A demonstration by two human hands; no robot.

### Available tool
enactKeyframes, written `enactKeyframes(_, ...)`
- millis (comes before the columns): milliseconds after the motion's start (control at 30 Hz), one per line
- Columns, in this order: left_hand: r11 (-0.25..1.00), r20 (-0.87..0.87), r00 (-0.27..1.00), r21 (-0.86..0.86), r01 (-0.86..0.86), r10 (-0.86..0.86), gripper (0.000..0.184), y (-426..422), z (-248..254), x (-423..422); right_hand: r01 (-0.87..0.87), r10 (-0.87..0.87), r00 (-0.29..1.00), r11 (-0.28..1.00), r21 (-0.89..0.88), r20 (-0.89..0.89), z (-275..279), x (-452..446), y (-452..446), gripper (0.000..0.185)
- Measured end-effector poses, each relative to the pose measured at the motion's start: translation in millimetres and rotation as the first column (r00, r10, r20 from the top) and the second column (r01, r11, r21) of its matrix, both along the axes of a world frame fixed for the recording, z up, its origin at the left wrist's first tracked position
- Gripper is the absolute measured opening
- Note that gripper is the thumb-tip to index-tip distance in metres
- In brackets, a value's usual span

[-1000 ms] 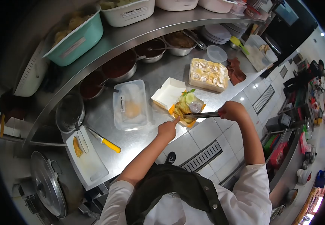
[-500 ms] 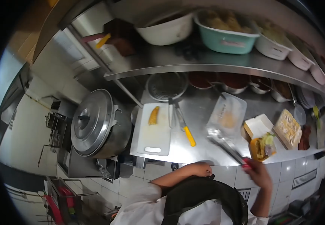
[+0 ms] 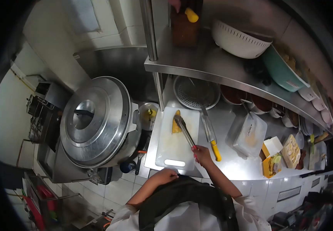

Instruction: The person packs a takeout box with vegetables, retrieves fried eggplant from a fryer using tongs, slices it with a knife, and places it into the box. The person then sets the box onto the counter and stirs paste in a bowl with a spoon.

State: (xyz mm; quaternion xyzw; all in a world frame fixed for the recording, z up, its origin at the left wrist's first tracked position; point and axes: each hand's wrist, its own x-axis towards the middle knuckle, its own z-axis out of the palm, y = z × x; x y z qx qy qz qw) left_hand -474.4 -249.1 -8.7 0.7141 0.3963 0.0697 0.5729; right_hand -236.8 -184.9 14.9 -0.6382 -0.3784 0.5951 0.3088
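Observation:
My right hand (image 3: 203, 154) grips metal tongs (image 3: 185, 131) by their red-tipped handle. The tips of the tongs lie over a golden-brown piece of food (image 3: 176, 127), perhaps touching it; I cannot tell whether they pinch it. That piece is on a white cutting board (image 3: 166, 150) with a handle slot at its near end. My left hand (image 3: 165, 176) is closed in a loose fist near the board's front edge, in front of the dark apron, with nothing visible in it. To the right of the board is a knife (image 3: 215, 148) with a yellow handle.
A large lidded pot (image 3: 93, 119) stands left, with a small bowl (image 3: 149, 114) behind the board's left side. Behind is a colander (image 3: 197, 94); to the right, a plastic container (image 3: 250, 134) and a yellow food box (image 3: 268, 167). The steel shelf (image 3: 212, 65) overhangs the counter.
My right hand has swung the tongs left, from beside the plastic container to the food on the board. My view has turned left, and my left hand stays closed near the counter's edge.

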Motion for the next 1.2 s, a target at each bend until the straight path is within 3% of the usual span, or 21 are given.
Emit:
enactKeyframes(167, 0.988, 0.035, 0.987, 0.014, 0.154, -0.154, 0.025, 26, 11, -14, 0.077, -0.077, 0.995, 0.997, -0.001, -0.07, 8, -6, -8, 0.016)
enactKeyframes(267, 0.958, -0.064, 0.956, 0.001, 0.286, -0.286, 0.025, 43, 17, 5, 0.159, -0.161, 0.966, 0.987, -0.024, -0.204, 36, 10, -42, 0.022)
enactKeyframes(300, 0.95, -0.009, 0.951, 0.022, 0.311, -0.311, 0.025, 45, 18, 13, 0.135, -0.14, 0.958, 0.99, -0.038, -0.249, 43, 25, -57, 0.031)
enactKeyframes(400, 0.904, 0.127, 0.895, 0.058, 0.424, -0.428, 0.025, 53, 28, 43, 0.252, -0.239, 0.944, 0.967, 0.026, -0.225, 117, 57, -105, 0.03)
enactKeyframes(500, 0.862, 0.152, 0.851, 0.018, 0.506, -0.503, 0.027, 51, 48, 79, 0.396, -0.385, 0.918, 0.897, 0.197, -0.094, 175, 123, -171, 0.033)
enactKeyframes(567, 0.824, 0.087, 0.825, -0.056, 0.564, -0.559, 0.028, 50, 59, 104, 0.435, -0.472, 0.874, 0.865, 0.249, 0.111, 204, 180, -218, 0.034)
enactKeyframes(633, 0.8, 0.018, 0.807, -0.117, 0.589, -0.591, 0.028, 45, 61, 130, 0.529, -0.625, 0.697, 0.779, 0.336, 0.352, 230, 226, -259, 0.035)
enactKeyframes(700, 0.792, -0.045, 0.797, -0.161, 0.589, -0.602, 0.029, 41, 61, 154, 0.442, -0.599, 0.544, 0.8, 0.406, 0.587, 231, 281, -296, 0.038)
enactKeyframes(800, 0.815, -0.001, 0.817, -0.077, 0.575, -0.577, 0.03, 23, 56, 198, 0.443, -0.522, 0.506, 0.84, 0.312, 0.687, 207, 370, -337, 0.039)
enactKeyframes(900, 0.827, 0.007, 0.829, -0.063, 0.558, -0.559, 0.028, 2, 53, 252, 0.4, -0.392, 0.603, 0.902, 0.162, 0.695, 176, 457, -352, 0.036)
enactKeyframes(1000, 0.843, -0.058, 0.841, -0.055, 0.535, -0.538, 0.026, -21, 73, 314, 0.245, -0.257, 0.696, 0.963, 0.114, 0.67, 149, 534, -342, 0.031)
enactKeyframes(1100, 0.858, -0.002, 0.863, -0.103, 0.503, -0.506, 0.025, -47, 49, 362, 0.221, -0.086, 0.856, 0.952, -0.212, 0.51, 146, 589, -311, 0.025)
enactKeyframes(1200, 0.892, -0.039, 0.899, -0.153, 0.426, -0.436, 0.025, -67, 53, 394, 0.069, 0.08, 0.905, 0.942, -0.329, 0.418, 127, 637, -286, 0.023)
